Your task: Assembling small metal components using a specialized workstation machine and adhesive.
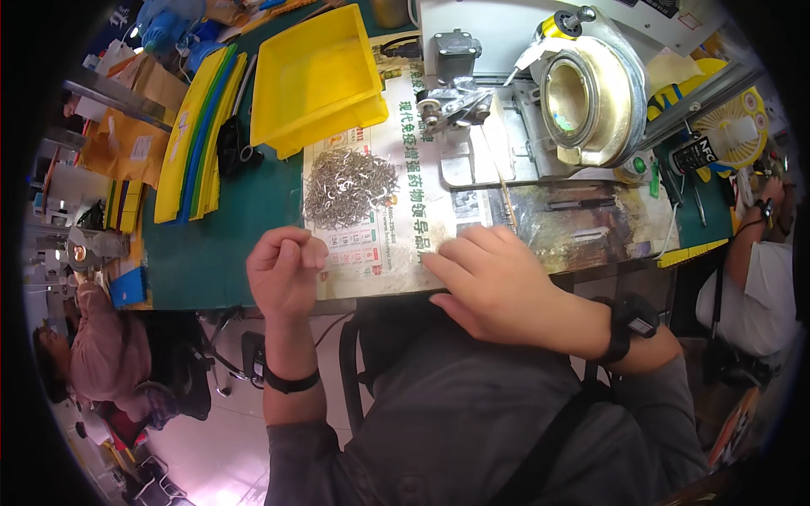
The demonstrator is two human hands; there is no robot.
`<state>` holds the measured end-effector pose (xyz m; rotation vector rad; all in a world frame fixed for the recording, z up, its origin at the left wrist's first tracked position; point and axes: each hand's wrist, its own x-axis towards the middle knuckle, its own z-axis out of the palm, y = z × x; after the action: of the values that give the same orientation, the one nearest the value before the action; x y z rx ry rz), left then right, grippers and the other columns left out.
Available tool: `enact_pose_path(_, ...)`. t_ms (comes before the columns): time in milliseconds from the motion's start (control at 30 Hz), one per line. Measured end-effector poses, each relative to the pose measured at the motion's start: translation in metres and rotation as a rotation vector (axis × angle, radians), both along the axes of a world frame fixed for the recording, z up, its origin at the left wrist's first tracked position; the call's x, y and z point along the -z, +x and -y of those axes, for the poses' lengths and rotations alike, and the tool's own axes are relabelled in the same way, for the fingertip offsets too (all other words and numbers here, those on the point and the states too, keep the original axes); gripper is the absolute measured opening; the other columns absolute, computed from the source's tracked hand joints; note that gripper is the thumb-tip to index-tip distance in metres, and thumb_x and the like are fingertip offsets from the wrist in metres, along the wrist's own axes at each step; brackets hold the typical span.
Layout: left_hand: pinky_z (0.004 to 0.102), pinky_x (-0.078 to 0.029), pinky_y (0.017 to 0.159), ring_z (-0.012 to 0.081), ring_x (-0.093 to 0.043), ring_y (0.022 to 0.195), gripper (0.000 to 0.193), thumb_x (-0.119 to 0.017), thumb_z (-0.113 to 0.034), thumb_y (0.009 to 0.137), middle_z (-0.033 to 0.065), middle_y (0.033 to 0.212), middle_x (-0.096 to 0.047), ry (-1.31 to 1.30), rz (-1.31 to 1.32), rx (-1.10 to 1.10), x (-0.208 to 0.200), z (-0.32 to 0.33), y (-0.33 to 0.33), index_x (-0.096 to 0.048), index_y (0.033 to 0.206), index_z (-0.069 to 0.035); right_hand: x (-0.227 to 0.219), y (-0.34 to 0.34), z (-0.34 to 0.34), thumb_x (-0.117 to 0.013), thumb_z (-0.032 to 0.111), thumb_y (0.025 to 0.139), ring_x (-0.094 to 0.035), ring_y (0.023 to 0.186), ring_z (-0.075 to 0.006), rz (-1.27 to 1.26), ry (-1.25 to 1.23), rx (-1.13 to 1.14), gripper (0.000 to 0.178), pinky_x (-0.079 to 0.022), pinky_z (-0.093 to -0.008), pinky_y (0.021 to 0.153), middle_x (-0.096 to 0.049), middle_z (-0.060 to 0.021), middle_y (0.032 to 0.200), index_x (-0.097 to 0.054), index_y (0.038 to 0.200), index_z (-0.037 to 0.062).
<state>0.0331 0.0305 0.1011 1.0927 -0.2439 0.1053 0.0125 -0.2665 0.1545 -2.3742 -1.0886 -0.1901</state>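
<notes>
My left hand [285,266] is at the table's front edge, its fingers curled in and the thumb pressed against them. Whatever it may hold is hidden. Just beyond it, a heap of small shiny curved metal pieces [348,187] lies on a printed paper sheet [403,268]. My right hand [498,282] is over the front edge of the sheet, back of the hand up. Its fingers are loosely bent, with the thumb apart from them, and nothing shows in it. A thin stick [509,207] lies just past its fingertips.
Behind the heap stands a yellow plastic bin [316,80]. To its left are yellow, green and blue strips [194,139]. A machine with a round metal bowl [582,101] stands at the back right, beside a metal clamp fixture [460,105]. Other people sit at both sides.
</notes>
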Motion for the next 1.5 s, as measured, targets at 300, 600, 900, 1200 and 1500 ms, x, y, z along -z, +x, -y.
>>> enact_pose_path(300,0.0332,-0.044,0.073,0.0165,-0.05,0.072,0.022,-0.056,-0.016,0.104,0.0034,0.075,-0.053,0.01,-0.004,-0.004,0.013,-0.006,-0.005,-0.063,0.11,0.004,0.025,0.036,-0.053,-0.077,0.041,0.079,-0.055,0.1,-0.0274,0.15,-0.128,0.133,0.049,-0.042,-0.04,0.084,-0.059,-0.0096,0.102,-0.063,0.108,0.0037)
enact_pose_path(600,0.0335,-0.045,0.074,0.0166,-0.051,0.072,0.022,-0.057,-0.016,0.104,0.0035,0.076,-0.053,0.018,0.005,0.02,0.007,-0.003,-0.003,-0.063,0.11,0.005,0.021,0.019,-0.024,-0.079,0.04,0.078,-0.055,0.103,-0.0288,0.076,-0.089,0.107,0.048,-0.042,-0.042,0.087,-0.059,-0.0102,0.106,-0.065,0.108,0.0054)
enact_pose_path(900,0.034,-0.045,0.073,0.0171,-0.053,0.072,0.023,-0.058,-0.015,0.103,0.0047,0.075,-0.055,0.063,0.022,-0.014,0.014,-0.006,-0.008,-0.063,0.111,0.006,0.019,0.032,-0.033,-0.078,0.04,0.079,-0.056,0.104,-0.0294,0.072,-0.157,0.127,0.049,-0.042,-0.0422,0.09,-0.059,-0.0112,0.108,-0.064,0.111,0.0043)
enact_pose_path(1200,0.034,-0.045,0.072,0.0178,-0.053,0.073,0.022,-0.057,-0.014,0.103,0.0054,0.075,-0.056,0.084,-0.004,0.012,0.009,-0.004,-0.003,-0.062,0.11,0.007,0.013,0.017,-0.011,-0.077,0.032,0.081,-0.056,0.098,-0.0272,0.029,-0.107,0.091,0.04,-0.042,-0.0409,0.086,-0.06,-0.0085,0.102,-0.064,0.108,0.0048)
enact_pose_path(1500,0.0343,-0.045,0.072,0.0179,-0.053,0.072,0.023,-0.057,-0.014,0.104,0.0081,0.078,-0.058,0.101,0.031,-0.033,0.011,-0.003,-0.008,-0.063,0.108,0.008,0.022,0.043,-0.049,-0.078,0.041,0.079,-0.056,0.101,-0.0273,0.087,-0.181,0.146,0.052,-0.042,-0.0399,0.087,-0.06,-0.01,0.104,-0.063,0.113,0.0029)
